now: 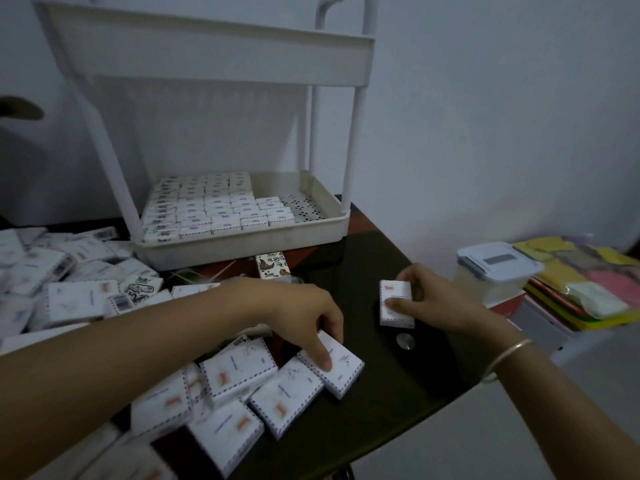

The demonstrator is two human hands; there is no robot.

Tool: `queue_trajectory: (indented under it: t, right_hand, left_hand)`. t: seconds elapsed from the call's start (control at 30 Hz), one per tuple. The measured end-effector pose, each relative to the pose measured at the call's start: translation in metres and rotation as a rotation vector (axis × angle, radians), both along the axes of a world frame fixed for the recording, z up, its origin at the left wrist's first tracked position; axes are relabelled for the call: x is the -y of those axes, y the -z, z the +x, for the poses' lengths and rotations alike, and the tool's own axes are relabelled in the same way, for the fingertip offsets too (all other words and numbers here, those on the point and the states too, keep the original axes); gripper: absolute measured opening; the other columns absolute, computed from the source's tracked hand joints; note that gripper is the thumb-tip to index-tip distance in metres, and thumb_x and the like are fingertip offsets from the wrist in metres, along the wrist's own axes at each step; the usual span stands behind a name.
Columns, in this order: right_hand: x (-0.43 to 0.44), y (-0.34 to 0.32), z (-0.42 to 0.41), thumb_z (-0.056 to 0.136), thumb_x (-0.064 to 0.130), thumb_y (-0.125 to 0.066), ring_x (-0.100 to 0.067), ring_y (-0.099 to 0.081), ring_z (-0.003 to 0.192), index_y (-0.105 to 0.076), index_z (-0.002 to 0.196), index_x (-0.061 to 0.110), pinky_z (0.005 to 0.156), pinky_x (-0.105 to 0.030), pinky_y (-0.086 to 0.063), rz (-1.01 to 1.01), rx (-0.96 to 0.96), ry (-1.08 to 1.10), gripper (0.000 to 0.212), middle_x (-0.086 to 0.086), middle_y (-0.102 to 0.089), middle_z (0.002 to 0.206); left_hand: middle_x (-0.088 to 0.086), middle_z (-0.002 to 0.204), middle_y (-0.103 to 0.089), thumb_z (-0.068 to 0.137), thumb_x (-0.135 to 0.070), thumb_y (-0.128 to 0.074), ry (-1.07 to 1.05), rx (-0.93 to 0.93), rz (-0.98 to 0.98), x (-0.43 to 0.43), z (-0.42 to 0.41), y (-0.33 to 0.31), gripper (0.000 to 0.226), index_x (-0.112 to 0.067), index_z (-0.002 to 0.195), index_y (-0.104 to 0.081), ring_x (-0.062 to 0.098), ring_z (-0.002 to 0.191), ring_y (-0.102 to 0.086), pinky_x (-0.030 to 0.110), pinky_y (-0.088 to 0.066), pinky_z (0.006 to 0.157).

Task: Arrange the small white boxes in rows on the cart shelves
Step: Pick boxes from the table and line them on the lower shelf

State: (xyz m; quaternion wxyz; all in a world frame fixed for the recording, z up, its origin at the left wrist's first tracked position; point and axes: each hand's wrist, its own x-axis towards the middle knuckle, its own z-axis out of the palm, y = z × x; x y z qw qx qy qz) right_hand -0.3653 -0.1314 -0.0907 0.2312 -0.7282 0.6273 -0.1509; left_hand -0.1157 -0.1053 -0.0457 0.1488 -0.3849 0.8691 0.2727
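Head view: two boxes in hand

Beside the loose pile (69, 278), the left hand (304, 317) pinches a flat box (337, 370), thumb on top; its long axis runs upper left to lower right. The right hand (429, 299) grasps a second box (394, 294), long axis toward the cart (350, 133). Both should be turned to match the rows (207, 209) before filling the lower shelf (242, 242) at its bare end.

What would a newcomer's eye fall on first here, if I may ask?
The white cart at the back of the table stands out, its lower shelf part-filled with rows of small white boxes. Nearer, the left hand grips a box at a loose heap's edge, while the right hand holds a small stack.
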Motion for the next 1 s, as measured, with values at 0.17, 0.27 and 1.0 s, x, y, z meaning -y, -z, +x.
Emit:
queue_trajectory:
  t: [0.17, 0.27, 1.0]
  right_hand:
    - [-0.002, 0.003, 0.015, 0.085, 0.031, -0.069, 0.0, -0.054, 0.083, -0.041, 0.102, 0.039, 0.054, -0.015, -0.052, 0.038, 0.274, -0.034, 0.033, 0.019, -0.049, 0.101]
    - [0.002, 0.005, 0.019, 0.085, 0.026, -0.07, -0.004, -0.058, 0.09, -0.044, 0.1, 0.037, 0.064, -0.022, -0.058, 0.025, 0.344, -0.054, 0.032, 0.016, -0.053, 0.106]
    - [0.106, -0.04, 0.118, 0.088, 0.021, -0.066, 0.001, -0.06, 0.102, -0.057, 0.114, 0.037, 0.073, -0.013, -0.055, -0.18, 0.503, -0.255, 0.032, 0.022, -0.058, 0.112]
  left_hand:
    - [-0.011, 0.117, -0.055, 0.083, -0.034, -0.073, -0.065, -0.09, 0.013, 0.001, 0.004, 0.002, 0.036, -0.031, 0.115, -0.057, 0.005, 0.103, -0.054, 0.026, -0.05, 0.087]
    - [-0.012, 0.108, -0.056, 0.082, -0.031, -0.074, -0.143, -0.152, 0.0, 0.005, 0.011, 0.002, 0.035, -0.032, 0.112, -0.056, 0.008, 0.094, -0.059, 0.025, -0.055, 0.078]
    - [0.001, 0.124, -0.064, 0.082, -0.01, -0.068, -0.84, -0.61, -0.716, 0.193, 0.105, -0.047, 0.043, -0.025, 0.122, -0.065, 0.017, 0.106, -0.061, 0.026, -0.049, 0.094]
